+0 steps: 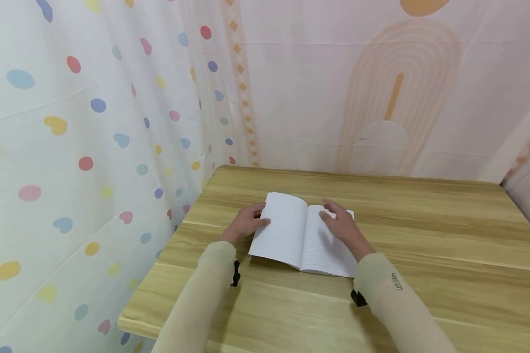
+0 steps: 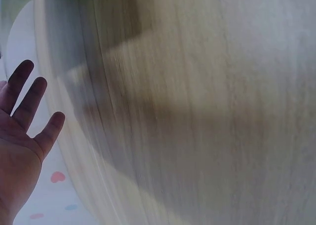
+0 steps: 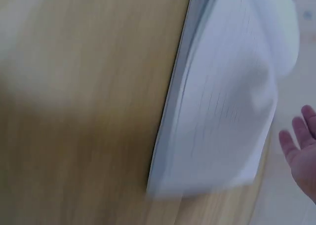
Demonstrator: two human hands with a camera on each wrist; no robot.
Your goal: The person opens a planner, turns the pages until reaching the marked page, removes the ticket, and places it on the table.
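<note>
An open notebook [image 1: 283,230] with white lined pages lies on the wooden table, its left side raised somewhat. My left hand [image 1: 246,223] is at the left edge of the notebook, the thumb by the page's margin. In the left wrist view the left hand [image 2: 22,136] has its fingers spread apart, and the notebook is out of that view. My right hand [image 1: 342,228] is over the upper part of the right page, fingers relaxed. The right wrist view shows the right hand [image 3: 303,158] with fingers extended beside the blurred notebook [image 3: 222,111]; nothing is gripped there.
The wooden table [image 1: 424,230] extends to the right of the notebook. Behind it hangs a pale curtain [image 1: 296,98] with arch patterns. A curtain with coloured dots and hearts [image 1: 128,117] runs along the left side.
</note>
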